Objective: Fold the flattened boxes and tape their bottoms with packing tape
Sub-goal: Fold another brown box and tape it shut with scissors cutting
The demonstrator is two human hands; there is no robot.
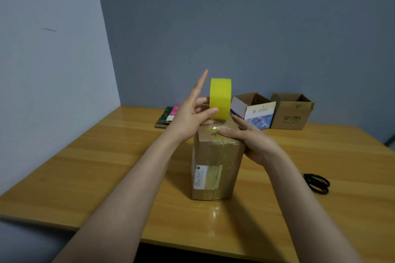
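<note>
Cardboard box (215, 162): brown corrugated board, tall rectangular form, standing upright on a glossy yellow-wood table (85, 166), top closed. The top and front carry shiny clear tape, wrinkled in places. A white printed label sits low on the front, partly under tape.
Tape roll (220, 98): smooth translucent yellow, a wide band held on edge, its lower rim at the far end of the box top, just beyond the right thumb.

Left hand (192, 115): forearm raised, thumb tip on the roll's near face, curled fingers behind it, pinching the roll. The index finger is straight and points up, left of the roll.
Right hand (250, 141): palm against the box's upper right side, thumb laid flat across the taped top, index finger straight along the top's right edge. The fingers press, not curled.

Right of the right wrist: black-handled scissors (317, 182), lying flat.
Beyond the fingertips: a white-and-blue printed box (254, 111) and a plain brown box (291, 113), both open-topped.
Left of the left hand: a flat stack (168, 116), dark green and pink
</note>
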